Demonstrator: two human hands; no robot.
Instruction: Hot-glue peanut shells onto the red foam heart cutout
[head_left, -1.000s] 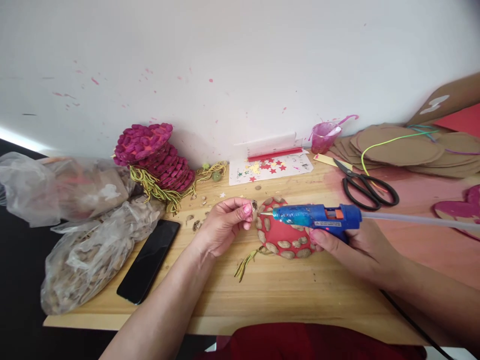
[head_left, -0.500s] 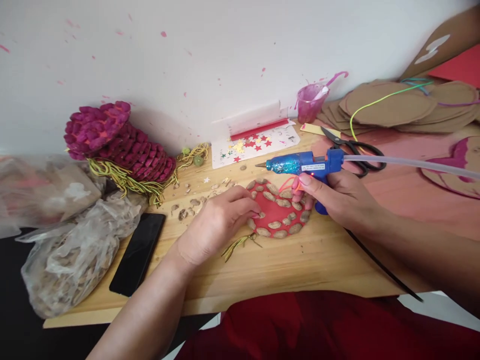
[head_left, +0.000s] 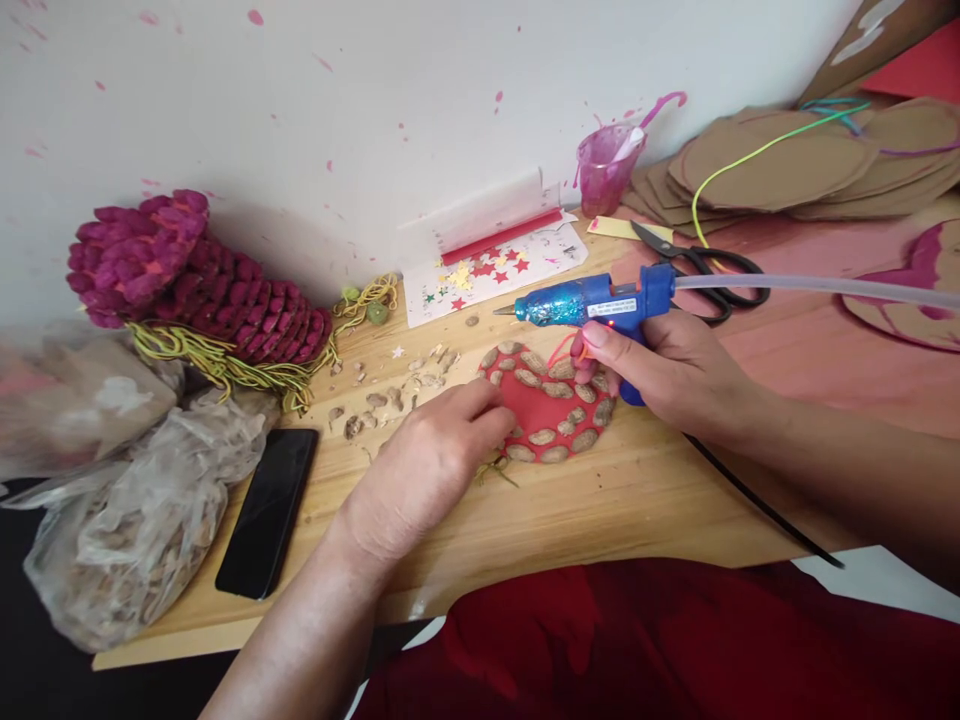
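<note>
A blue hot glue gun (head_left: 577, 303) is gripped by my right hand (head_left: 679, 375). Its nozzle points left above the far side of a red disc (head_left: 534, 402), and a clear glue stick trails from its back. Whole peanut shells (head_left: 553, 454) line the disc's rim, with more in an inner arc. An orange string (head_left: 561, 345) loops by my right fingertips. My left hand (head_left: 442, 445) is closed in a pinch at the disc's left edge, on a small peanut shell mostly hidden by the fingers. Loose shells and fragments (head_left: 376, 400) lie left of the disc.
A black phone (head_left: 268, 510) and a plastic bag of shells (head_left: 139, 540) sit at left. Behind them leans a magenta stacked shell piece (head_left: 255, 300). At the back are star-covered paper (head_left: 427, 310), a stained cup (head_left: 604, 175), black scissors (head_left: 697, 275) and cardboard discs (head_left: 772, 165).
The camera view has shifted slightly. My left fingers have curled in closer at the disc's left edge, hiding more of the small shell. The glue gun stays in my right hand.
</note>
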